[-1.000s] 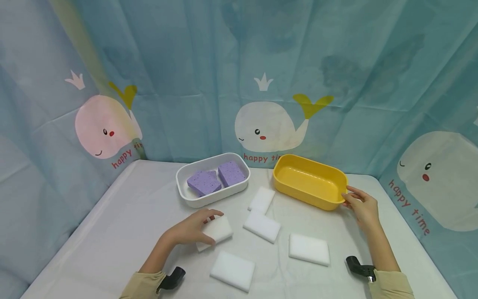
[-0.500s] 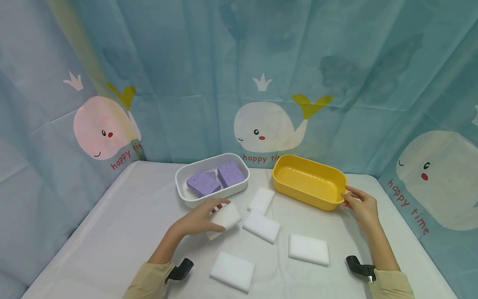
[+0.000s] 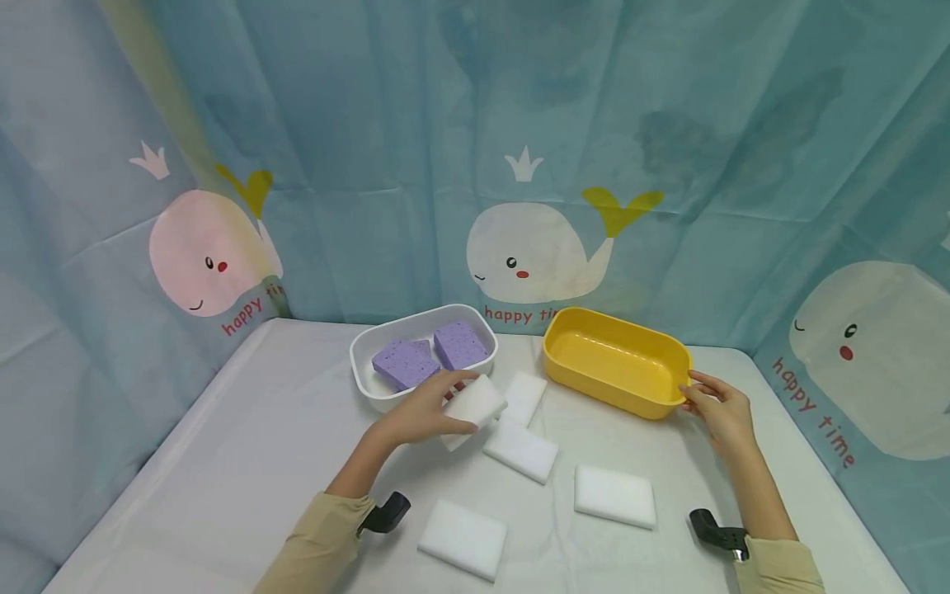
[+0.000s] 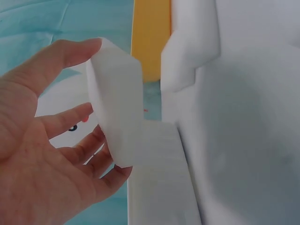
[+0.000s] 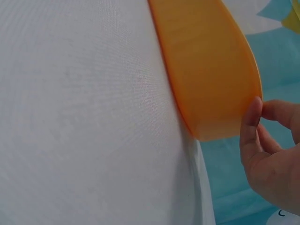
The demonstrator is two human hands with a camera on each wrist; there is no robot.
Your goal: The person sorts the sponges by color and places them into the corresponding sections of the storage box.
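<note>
My left hand [image 3: 426, 412] holds a white sponge [image 3: 475, 402] between thumb and fingers, raised over the table in front of the white tray [image 3: 401, 403]. In the left wrist view the held sponge [image 4: 117, 103] stands on edge in the grasp. My right hand [image 3: 721, 411] pinches the near right rim of a yellow tray [image 3: 601, 388], whose inside shows nothing in it. The right wrist view shows thumb and fingers on the rim of the yellow tray [image 5: 211, 70]. Purple sponges [image 3: 405, 364] lie in the white tray.
Two white sponges, one farther [image 3: 524, 398] and one nearer [image 3: 521, 449], touch or overlap between the trays. Another sponge [image 3: 614, 496] lies at right and one [image 3: 463, 539] near the front. A blue whale-print curtain [image 3: 371, 165] rises behind the white-covered table [image 3: 245, 437].
My left hand has lifted the white sponge and carried it right and away from me, toward the gap between the trays. My right hand stays on the yellow tray's rim.
</note>
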